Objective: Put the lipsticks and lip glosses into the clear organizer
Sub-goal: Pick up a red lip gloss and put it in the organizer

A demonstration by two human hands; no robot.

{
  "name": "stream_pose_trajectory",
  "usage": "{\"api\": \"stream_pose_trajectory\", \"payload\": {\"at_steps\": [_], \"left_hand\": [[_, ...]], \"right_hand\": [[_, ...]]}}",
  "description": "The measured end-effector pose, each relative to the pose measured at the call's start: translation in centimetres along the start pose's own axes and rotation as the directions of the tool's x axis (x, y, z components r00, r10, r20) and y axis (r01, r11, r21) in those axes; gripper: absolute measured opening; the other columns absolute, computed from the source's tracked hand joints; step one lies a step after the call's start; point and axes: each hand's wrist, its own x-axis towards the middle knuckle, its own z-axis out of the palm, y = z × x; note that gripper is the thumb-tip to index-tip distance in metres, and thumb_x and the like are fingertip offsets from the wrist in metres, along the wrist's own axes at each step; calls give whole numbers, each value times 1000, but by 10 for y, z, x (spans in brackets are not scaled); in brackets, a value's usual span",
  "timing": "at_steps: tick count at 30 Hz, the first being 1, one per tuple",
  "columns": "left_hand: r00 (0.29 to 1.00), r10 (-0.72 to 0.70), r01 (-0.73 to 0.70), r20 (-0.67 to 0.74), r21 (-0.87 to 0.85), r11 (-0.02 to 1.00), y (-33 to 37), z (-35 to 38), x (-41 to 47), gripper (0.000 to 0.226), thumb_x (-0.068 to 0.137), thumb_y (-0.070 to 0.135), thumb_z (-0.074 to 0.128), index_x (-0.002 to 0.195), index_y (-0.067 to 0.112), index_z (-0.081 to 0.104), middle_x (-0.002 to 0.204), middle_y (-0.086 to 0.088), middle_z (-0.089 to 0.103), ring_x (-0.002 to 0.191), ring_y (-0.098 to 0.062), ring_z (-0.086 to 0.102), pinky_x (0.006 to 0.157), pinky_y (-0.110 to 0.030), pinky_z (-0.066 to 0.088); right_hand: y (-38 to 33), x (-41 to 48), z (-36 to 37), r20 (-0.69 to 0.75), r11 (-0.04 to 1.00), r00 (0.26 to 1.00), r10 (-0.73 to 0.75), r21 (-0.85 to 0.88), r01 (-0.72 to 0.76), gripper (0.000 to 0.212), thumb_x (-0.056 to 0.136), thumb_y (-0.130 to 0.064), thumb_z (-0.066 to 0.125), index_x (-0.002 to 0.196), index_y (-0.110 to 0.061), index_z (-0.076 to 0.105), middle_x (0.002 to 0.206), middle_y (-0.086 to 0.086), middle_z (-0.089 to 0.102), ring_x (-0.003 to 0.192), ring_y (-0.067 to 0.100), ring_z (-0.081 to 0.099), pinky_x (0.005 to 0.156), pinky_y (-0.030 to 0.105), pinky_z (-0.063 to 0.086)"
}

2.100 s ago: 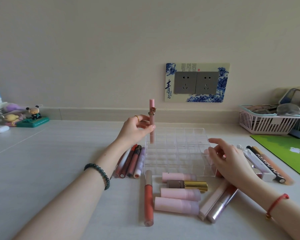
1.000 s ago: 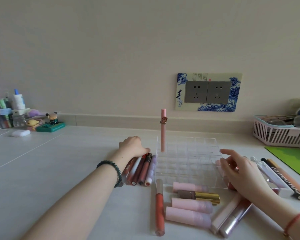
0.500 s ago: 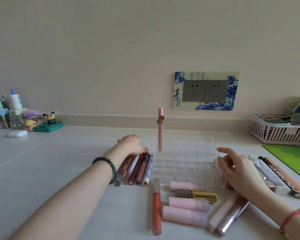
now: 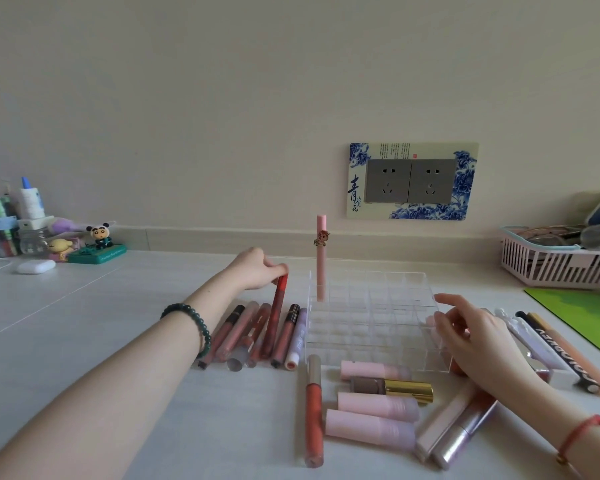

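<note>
The clear organizer (image 4: pixel 371 320) sits mid-table, a grid of small compartments. One tall pink lip gloss (image 4: pixel 321 258) stands upright in its far-left corner cell. My left hand (image 4: pixel 255 271) pinches the top end of a red lip gloss (image 4: pixel 274 320), tilting it up out of a row of glosses (image 4: pixel 243 336) lying left of the organizer. My right hand (image 4: pixel 465 332) rests against the organizer's right wall with relaxed fingers. Pink lipsticks (image 4: pixel 378 405), a gold-capped lipstick (image 4: pixel 392 388) and a coral gloss (image 4: pixel 314 410) lie in front.
More tubes and pens (image 4: pixel 551 348) lie right of the organizer, beside a green mat (image 4: pixel 589 317). A pink basket (image 4: pixel 558 261) stands at the back right. Figurines and bottles (image 4: pixel 32 233) crowd the back left, with a white case (image 4: pixel 35 266). Wall sockets (image 4: pixel 411 181) are behind.
My left hand let go of the pink gloss, now standing in the organizer, dropped to the row on the left and lifted the end of a red gloss. My right hand stayed put.
</note>
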Motion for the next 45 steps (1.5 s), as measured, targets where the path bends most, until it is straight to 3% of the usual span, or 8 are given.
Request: {"api": "stream_pose_trajectory", "payload": {"at_steps": [6,10,14,20,25,30,39,45], "left_hand": [[985,109,-156,-132,-421,893,13,-26,-24,23,89,28,53,97,8,62,82,0,67,54,-5,63,58,-21,50],[944,175,-312,-279,-588,746,20,-39,-46,13,90,27,52,84,17,59,83,-2,67,51,-4,64,55,-18,53],[918,237,-394,-319,-663,637,35,-38,-73,12,88,25,51,82,18,58,74,3,70,53,-2,63,52,-14,52],[872,357,-484,-336,-705,519,60,-12,-96,10,88,18,50,82,19,58,63,14,71,55,0,63,53,-15,48],[856,369,-506,-361,-732,456,70,2,-97,10,87,15,52,82,18,59,62,14,71,59,1,63,51,-14,47],[860,335,-502,-386,-760,413,75,11,-93,9,84,16,56,84,22,63,65,13,70,62,-1,64,52,-16,51],[869,274,-491,-412,-652,578,48,21,-74,20,90,14,50,86,28,63,83,10,68,69,5,61,66,-16,50],[918,199,-358,-342,-503,786,0,23,-65,21,89,18,53,83,36,62,89,12,68,84,6,60,82,-18,44]], "right_hand": [[-5,-1,-2,23,998,999,35,-55,-34,32,89,-15,50,121,-12,51,71,-2,65,60,5,56,53,14,37],[-9,1,-7,-74,992,997,-10,-126,0,35,84,-14,57,119,-12,54,88,-1,56,76,15,49,70,26,35],[-43,-1,-17,-66,980,978,-200,-8,200,33,79,-14,63,111,-17,58,86,-8,58,76,2,53,61,15,42],[-104,-14,-1,206,920,935,-288,331,211,30,77,-32,60,106,-31,55,89,-16,64,81,0,60,69,17,52],[-111,-4,10,171,917,946,-276,343,206,20,78,-20,66,98,-24,65,81,-12,68,73,2,62,61,14,49],[-110,12,11,122,909,964,-234,380,172,14,77,-8,66,86,-19,67,78,-6,70,72,4,66,68,13,53],[-99,60,21,-110,919,993,-47,385,86,13,78,-9,65,90,-12,69,80,2,70,76,13,68,80,31,55],[-95,72,42,-83,932,997,3,361,28,13,78,-9,65,89,-13,69,77,-1,68,74,7,66,78,22,52]]}}
